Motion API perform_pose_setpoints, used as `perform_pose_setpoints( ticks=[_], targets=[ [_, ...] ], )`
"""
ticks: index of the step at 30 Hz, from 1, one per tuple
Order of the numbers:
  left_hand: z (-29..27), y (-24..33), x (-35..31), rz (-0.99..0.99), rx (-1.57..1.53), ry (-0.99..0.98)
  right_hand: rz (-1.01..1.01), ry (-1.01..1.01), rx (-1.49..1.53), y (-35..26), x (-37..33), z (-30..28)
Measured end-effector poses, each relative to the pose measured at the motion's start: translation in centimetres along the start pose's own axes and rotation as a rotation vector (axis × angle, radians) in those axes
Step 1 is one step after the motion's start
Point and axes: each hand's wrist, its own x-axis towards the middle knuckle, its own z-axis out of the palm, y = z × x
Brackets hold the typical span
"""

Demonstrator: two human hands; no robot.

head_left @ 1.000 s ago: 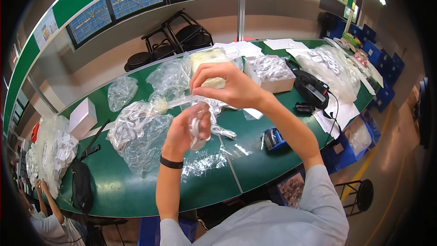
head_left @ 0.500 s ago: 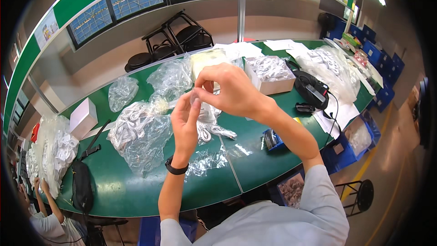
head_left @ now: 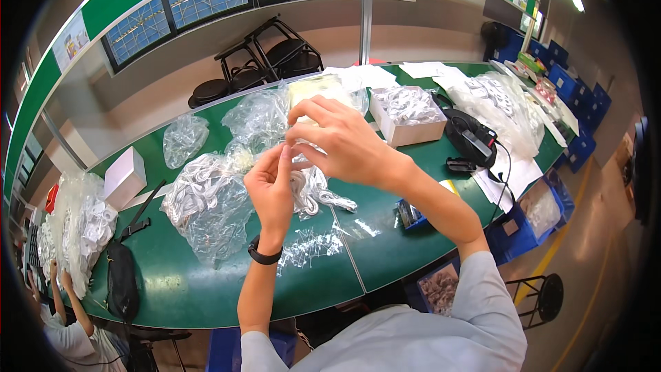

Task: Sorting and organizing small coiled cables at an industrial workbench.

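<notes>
Both hands are raised over the green table, fingertips meeting. My left hand [head_left: 270, 182], with a black band on its wrist, has thumb and forefinger pinched together. My right hand [head_left: 348, 139] reaches across from the right, its fingers bent toward the left fingertips. Whatever sits between the fingertips is too small or hidden to name. Just behind and below the hands lie coiled white cables [head_left: 332, 199], partly covered by them. A clear plastic bag of white cables [head_left: 195, 193] is left of my left hand.
Small clear plastic pieces [head_left: 313, 246] are scattered on the green table [head_left: 186, 282] nearer me. A white box of cables [head_left: 418, 132], a black pouch [head_left: 469, 136] and a small blue bin [head_left: 412, 213] stand to the right. Another person's arms [head_left: 77, 303] show at far left.
My left hand has shifted slightly left and tilted. My right hand's fingers have lifted and loosened, while its thumb side stays at the left fingertips.
</notes>
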Motion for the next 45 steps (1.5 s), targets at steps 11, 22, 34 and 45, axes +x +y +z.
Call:
perform_pose_setpoints(
  ticks=[11,22,34,45],
  targets=[
    [0.3,0.9,-0.5,0.196,0.378,-0.051,-0.013,-0.051,0.127,1.4,-0.8,-0.1],
    [0.7,0.8,-0.4,0.179,0.397,-0.150,0.735,0.234,0.962,0.6,-5.4,1.6],
    [0.1,1.1,-0.6,0.129,0.327,-0.074,0.496,0.153,0.057,-2.6,-18.1,6.0],
    [-0.5,1.4,-0.3,0.069,0.269,-0.081,0.409,-0.238,-0.006,-7.5,-23.1,7.7]
  ],
)
